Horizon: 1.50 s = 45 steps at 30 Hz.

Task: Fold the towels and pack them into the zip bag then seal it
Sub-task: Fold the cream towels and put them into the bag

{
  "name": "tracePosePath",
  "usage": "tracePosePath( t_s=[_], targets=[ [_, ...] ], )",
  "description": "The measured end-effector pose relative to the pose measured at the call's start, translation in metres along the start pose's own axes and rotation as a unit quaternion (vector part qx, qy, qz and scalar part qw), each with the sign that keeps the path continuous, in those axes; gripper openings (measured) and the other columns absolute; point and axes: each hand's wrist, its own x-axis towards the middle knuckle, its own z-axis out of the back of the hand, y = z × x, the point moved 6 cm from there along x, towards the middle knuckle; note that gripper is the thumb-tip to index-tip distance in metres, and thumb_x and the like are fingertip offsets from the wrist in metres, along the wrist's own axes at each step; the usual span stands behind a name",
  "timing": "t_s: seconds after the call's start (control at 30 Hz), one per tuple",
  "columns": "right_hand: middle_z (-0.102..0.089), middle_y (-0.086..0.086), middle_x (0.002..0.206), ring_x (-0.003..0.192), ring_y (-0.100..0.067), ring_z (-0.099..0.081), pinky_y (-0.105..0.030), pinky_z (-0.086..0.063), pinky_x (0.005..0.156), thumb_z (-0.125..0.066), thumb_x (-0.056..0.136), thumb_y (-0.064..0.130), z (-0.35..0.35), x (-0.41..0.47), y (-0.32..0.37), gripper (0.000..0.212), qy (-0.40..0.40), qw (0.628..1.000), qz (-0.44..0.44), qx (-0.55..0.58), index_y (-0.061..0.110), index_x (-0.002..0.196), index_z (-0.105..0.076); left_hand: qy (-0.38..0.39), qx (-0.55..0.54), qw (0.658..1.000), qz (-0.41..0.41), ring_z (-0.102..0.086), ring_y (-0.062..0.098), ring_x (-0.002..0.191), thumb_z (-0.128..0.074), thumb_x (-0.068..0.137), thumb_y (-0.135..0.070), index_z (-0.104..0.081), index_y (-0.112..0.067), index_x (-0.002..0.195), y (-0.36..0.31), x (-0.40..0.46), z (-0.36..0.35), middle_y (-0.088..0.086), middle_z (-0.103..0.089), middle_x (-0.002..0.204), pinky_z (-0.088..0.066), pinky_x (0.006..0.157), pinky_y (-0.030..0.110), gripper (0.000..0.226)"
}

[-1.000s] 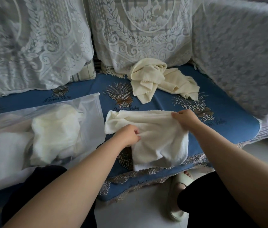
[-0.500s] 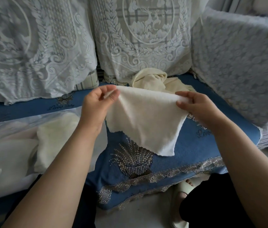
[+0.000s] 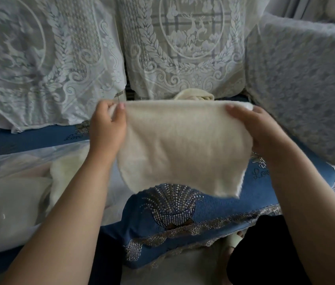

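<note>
The cream towel is held in the air, stretched between the two hands above the blue sofa cushion. The left hand pinches its upper left corner, thumb in front and fingers behind. The right hand grips the upper right corner likewise.

Handling, as judged: the cloth is light, soft and limp. Its lower edge sags and curls unsupported, so it will hold no shape unaided. The fleecy surface should give a sure grip. The top corners are the proper holds; the bottom corners would serve for the fold.

A zip bag, just left of the left forearm, lies on the sofa with pale folded cloth inside. A further crumpled towel shows just beyond the held towel's top edge.

Compared with half a second earlier, both hands sit higher in view and further apart, and the towel is drawn flatter and wider, hiding more of the crumpled towel behind.
</note>
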Motion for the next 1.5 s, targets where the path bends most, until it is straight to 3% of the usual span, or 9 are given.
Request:
tracePosePath(
  t_s=[0.17, 0.3, 0.43, 0.63, 0.83, 0.97, 1.17, 1.3, 1.5],
  targets=[
    [-0.068, -0.007, 0.092, 0.078, -0.020, -0.067, -0.033, -0.058, 0.068, -0.063, 0.086, 0.042, -0.019, 0.021, -0.051, 0.043, -0.146, 0.982, -0.106, -0.062, 0.010, 0.115, -0.060, 0.141, 0.050, 0.977, 0.151, -0.055, 0.031, 0.112, -0.045, 0.098, -0.035, -0.054, -0.009, 0.121, 0.020, -0.021, -0.048, 0.010, -0.060, 0.120, -0.042, 0.086, 0.032, 0.036],
    [-0.065, -0.010, 0.095, 0.087, -0.024, -0.065, -0.042, -0.059, 0.075, -0.049, 0.093, 0.046, -0.099, -0.002, -0.041, 0.043, 0.060, 0.984, 0.082, -0.148, 0.006, 0.105, -0.058, 0.257, -0.281, 0.894, 0.236, -0.064, 0.025, 0.099, -0.046, 0.095, -0.049, -0.053, -0.013, 0.111, 0.002, -0.060, -0.078, 0.007, -0.064, 0.103, -0.054, 0.084, 0.043, 0.041],
    [-0.064, -0.007, 0.088, 0.084, -0.021, -0.062, -0.037, -0.054, 0.082, -0.025, 0.100, 0.046, -0.130, -0.023, -0.039, 0.052, 0.188, 0.972, 0.092, -0.103, 0.010, 0.102, -0.063, 0.281, -0.338, 0.877, 0.196, -0.068, 0.016, 0.091, -0.072, 0.077, -0.045, -0.053, -0.009, 0.118, -0.009, -0.064, -0.069, 0.004, -0.068, 0.100, -0.054, 0.077, 0.033, 0.058],
    [-0.060, -0.009, 0.089, 0.087, -0.024, -0.062, -0.041, -0.057, 0.077, -0.040, 0.083, 0.073, -0.109, -0.011, -0.082, 0.069, 0.040, 0.962, -0.188, 0.195, 0.006, 0.089, -0.057, 0.192, -0.254, 0.939, 0.130, -0.065, 0.016, 0.097, -0.054, 0.096, -0.025, -0.064, -0.026, 0.101, -0.004, -0.054, -0.050, -0.002, -0.070, 0.101, -0.050, 0.089, 0.033, 0.011],
    [-0.059, -0.022, 0.101, 0.095, -0.030, -0.061, -0.041, -0.049, 0.091, -0.052, 0.085, 0.038, -0.129, -0.020, -0.094, 0.047, 0.147, 0.882, -0.290, 0.341, -0.002, 0.110, -0.054, 0.496, -0.095, 0.863, -0.009, -0.061, 0.000, 0.094, -0.061, 0.089, -0.035, -0.064, -0.027, 0.111, -0.024, -0.097, -0.058, -0.011, -0.067, 0.105, -0.049, 0.084, 0.018, 0.024],
    [-0.061, -0.017, 0.095, 0.089, -0.029, -0.062, -0.040, -0.054, 0.076, -0.045, 0.089, 0.012, -0.126, -0.012, -0.107, 0.031, 0.040, 0.908, -0.260, 0.325, 0.003, 0.118, -0.053, 0.290, 0.121, 0.945, -0.090, -0.044, 0.017, 0.129, -0.048, 0.079, -0.068, -0.058, -0.023, 0.123, 0.002, -0.059, -0.029, -0.002, -0.049, 0.139, -0.040, 0.105, 0.038, 0.064],
    [-0.067, -0.012, 0.084, 0.079, -0.028, -0.065, -0.044, -0.052, 0.083, -0.052, 0.088, 0.015, -0.134, -0.010, -0.105, 0.019, -0.005, 0.959, -0.182, 0.217, 0.005, 0.101, -0.062, 0.297, 0.488, 0.821, 0.023, -0.023, 0.037, 0.136, -0.059, 0.083, -0.018, -0.014, -0.014, 0.149, 0.082, -0.034, -0.013, 0.018, -0.020, 0.150, -0.038, 0.099, 0.044, 0.079],
    [-0.067, -0.013, 0.089, 0.086, -0.029, -0.066, -0.041, -0.053, 0.078, -0.048, 0.090, 0.024, -0.161, -0.008, -0.100, 0.019, 0.002, 0.990, -0.114, 0.087, 0.013, 0.085, -0.062, 0.224, 0.448, 0.865, 0.026, -0.060, 0.032, 0.093, -0.060, 0.088, -0.024, -0.062, -0.010, 0.098, 0.084, -0.022, 0.005, 0.016, -0.063, 0.107, -0.044, 0.068, 0.035, 0.017],
    [-0.056, -0.010, 0.076, 0.072, -0.019, -0.052, -0.032, -0.045, 0.063, -0.039, 0.094, 0.018, -0.227, -0.009, -0.106, 0.034, 0.094, 0.994, 0.018, -0.057, -0.007, 0.082, -0.059, 0.140, 0.118, 0.972, 0.147, -0.066, 0.016, 0.048, -0.059, 0.092, -0.033, -0.069, -0.012, 0.082, 0.085, -0.019, 0.030, 0.007, -0.070, 0.071, -0.056, 0.051, 0.029, 0.025]
  ],
)
